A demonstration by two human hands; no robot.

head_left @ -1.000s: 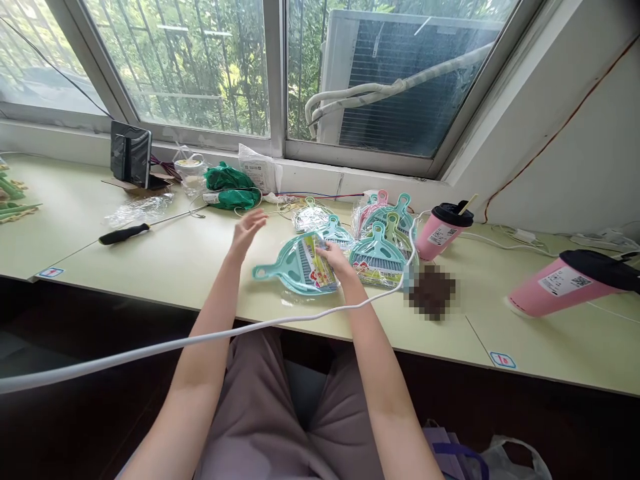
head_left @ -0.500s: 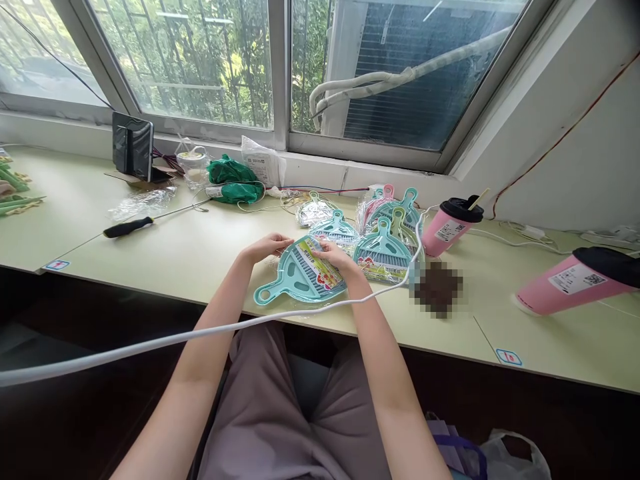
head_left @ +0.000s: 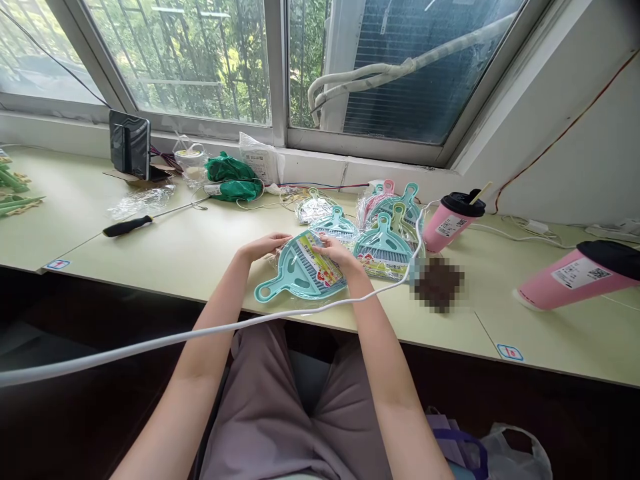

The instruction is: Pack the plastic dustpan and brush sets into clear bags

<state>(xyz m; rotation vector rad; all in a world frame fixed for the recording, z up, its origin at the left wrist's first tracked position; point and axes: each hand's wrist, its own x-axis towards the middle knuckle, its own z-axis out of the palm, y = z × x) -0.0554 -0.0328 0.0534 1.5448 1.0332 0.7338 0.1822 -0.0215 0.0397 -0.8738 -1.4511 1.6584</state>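
A teal dustpan and brush set in clear wrap, with a yellow-green printed label, is tilted above the table's front edge, its handle pointing left. My left hand is closed at the upper left edge of the wrap, its fingertips partly hidden. My right hand grips the label end, thumb on top and fingers out of sight beneath. Just beyond my right hand lie several more wrapped sets, among them a teal one, another teal one and a pink one.
A black-handled screwdriver, crumpled clear wrap, a green bag and a propped phone or tablet are on the left. Two pink cups with black lids stand at the right. A white cable crosses over my forearms.
My right thumb has shifted slightly on the label, and the dustpan set has barely moved. The camera view has shifted a little.
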